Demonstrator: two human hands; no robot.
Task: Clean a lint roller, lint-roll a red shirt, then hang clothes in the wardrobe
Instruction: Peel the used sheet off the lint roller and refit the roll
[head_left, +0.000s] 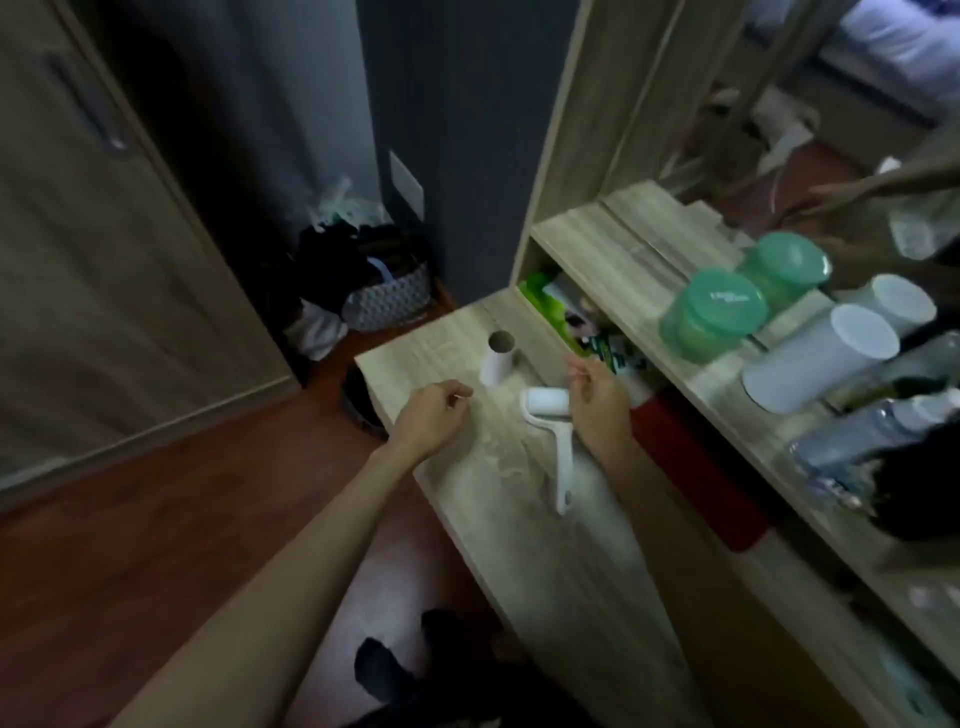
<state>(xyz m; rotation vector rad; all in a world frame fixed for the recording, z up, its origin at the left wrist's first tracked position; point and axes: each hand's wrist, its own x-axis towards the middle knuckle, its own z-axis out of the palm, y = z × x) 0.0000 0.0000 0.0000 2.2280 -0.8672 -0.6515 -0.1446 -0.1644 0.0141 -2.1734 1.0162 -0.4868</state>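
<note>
2 hands (431, 422) flank lint roller (546, 411)

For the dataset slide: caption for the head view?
Fingers curled, left hand and right hand flank a white lint roller lying on a wooden desk, spare roll standing behind it.

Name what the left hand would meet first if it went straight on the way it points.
Probably the upright white roll on the table: the left hand points up-right at it. Depth is unclear, so it might pass above.
</note>
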